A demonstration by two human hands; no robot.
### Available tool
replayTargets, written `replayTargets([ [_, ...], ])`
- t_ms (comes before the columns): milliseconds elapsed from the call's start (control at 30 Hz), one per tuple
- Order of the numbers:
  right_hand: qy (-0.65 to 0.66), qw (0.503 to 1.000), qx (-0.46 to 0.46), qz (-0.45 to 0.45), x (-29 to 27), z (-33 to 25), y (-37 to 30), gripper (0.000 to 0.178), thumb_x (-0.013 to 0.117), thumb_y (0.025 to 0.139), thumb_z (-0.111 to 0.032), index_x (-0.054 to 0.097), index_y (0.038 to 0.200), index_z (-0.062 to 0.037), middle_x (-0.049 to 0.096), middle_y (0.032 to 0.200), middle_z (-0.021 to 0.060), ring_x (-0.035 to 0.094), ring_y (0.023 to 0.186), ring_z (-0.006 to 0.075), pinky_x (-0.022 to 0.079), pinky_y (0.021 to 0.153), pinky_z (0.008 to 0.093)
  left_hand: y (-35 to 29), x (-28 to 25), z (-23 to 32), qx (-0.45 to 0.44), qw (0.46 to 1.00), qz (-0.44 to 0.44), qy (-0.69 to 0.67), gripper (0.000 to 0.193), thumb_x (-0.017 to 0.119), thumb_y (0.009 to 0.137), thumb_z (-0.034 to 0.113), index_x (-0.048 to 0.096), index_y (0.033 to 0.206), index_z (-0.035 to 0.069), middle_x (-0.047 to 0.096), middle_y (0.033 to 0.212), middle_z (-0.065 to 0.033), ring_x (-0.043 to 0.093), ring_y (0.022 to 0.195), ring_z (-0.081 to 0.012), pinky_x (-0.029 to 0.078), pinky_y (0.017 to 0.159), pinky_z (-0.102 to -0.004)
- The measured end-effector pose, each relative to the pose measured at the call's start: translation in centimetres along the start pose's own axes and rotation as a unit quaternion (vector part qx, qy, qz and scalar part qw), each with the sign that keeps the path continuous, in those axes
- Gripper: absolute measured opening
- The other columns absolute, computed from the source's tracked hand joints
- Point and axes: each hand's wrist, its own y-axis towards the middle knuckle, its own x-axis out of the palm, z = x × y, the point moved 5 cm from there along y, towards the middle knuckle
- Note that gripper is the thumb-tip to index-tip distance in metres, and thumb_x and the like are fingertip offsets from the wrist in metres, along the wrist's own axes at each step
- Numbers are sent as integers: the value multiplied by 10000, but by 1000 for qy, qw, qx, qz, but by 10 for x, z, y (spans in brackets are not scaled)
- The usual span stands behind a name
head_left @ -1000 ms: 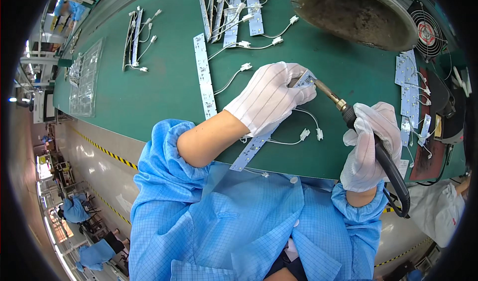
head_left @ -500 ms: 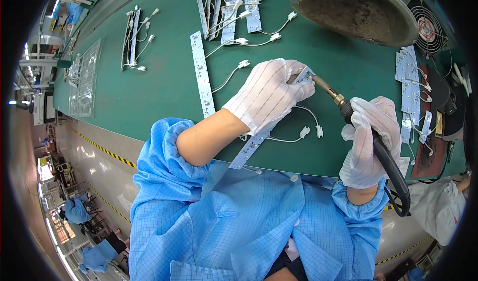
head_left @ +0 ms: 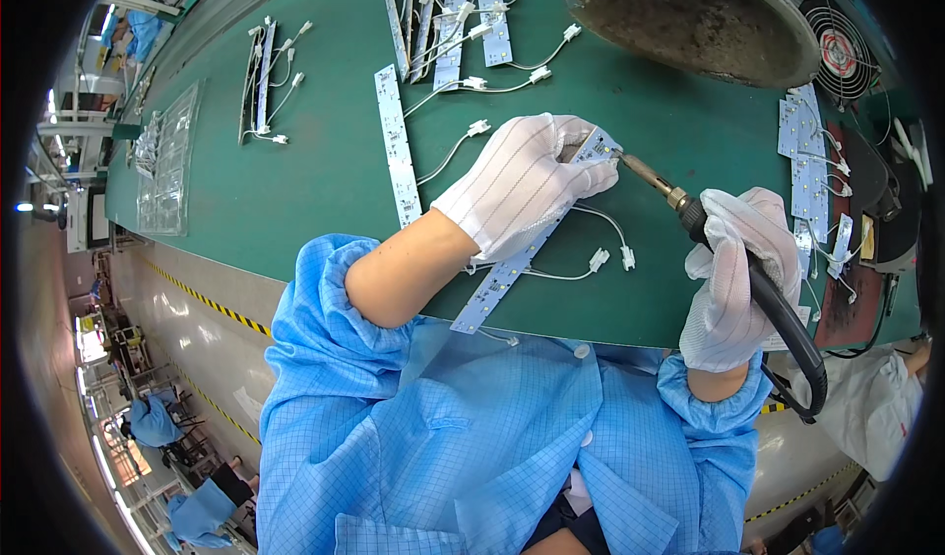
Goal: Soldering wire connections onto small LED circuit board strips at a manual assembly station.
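My left hand (head_left: 527, 186), in a white striped glove, is closed on a long LED strip board (head_left: 492, 289) that slants under it toward the table's front edge. The board's far end sticks out past the thumb and fingers. White wires with connectors (head_left: 598, 260) trail from it to the right. In my right hand (head_left: 743, 275), gloved too, is a soldering iron (head_left: 677, 198) with a black handle and cord. Its tip points left at the board's far end, at or very close to the surface; contact cannot be made out.
Another LED strip (head_left: 397, 147) lies left of my hand, and several wired strips (head_left: 453, 24) lie beyond. At the far right are a wide fume hood (head_left: 689, 24), a round fan (head_left: 842, 53) and more strips (head_left: 807, 161). A clear plastic tray (head_left: 167, 161) lies far left on the green table (head_left: 295, 181).
My right hand and the soldering iron have shifted slightly right. My left hand has moved a little left, and more of the board's far end shows.
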Motion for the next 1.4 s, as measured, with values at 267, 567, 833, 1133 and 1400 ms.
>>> replayTargets([
  [267,-36,997,-69,-19,1,-2,-1,157,506,816,-27,592,929,41,645,932,164,564,790,244,465,778,365,-2,-1,-1,-13,1000,3,8,318,625,825,270,633,937,-27,597,776,-233,569,732,-390,459,661,-417],
  [567,-56,993,-103,-4,1,-10,-1,97,495,871,-8,585,906,6,644,953,147,598,794,236,488,808,385,-7,-3,-2,96,985,31,137,340,647,827,303,627,943,-17,604,871,-211,584,774,-382,469,680,-429],
  [833,-69,979,-173,86,1,3,6,137,560,785,-36,620,901,4,645,872,123,513,623,181,424,587,309,-60,-6,12,-69,900,-47,428,498,700,782,375,529,1145,80,638,804,-119,646,709,-300,513,588,-395],
  [1133,78,979,31,184,-5,10,-13,173,480,918,-17,611,1021,28,603,1011,107,544,708,103,405,559,203,-69,-94,-1,-120,976,-47,-174,412,665,744,256,630,1062,-4,642,864,-77,591,734,-140,491,616,-268],
  [1400,-83,978,-102,161,4,-5,-4,202,519,925,-115,605,985,58,606,946,89,384,530,69,347,518,208,-117,-333,-131,-222,873,432,42,300,699,762,225,661,968,10,614,781,-33,529,683,-103,420,591,-255],
])
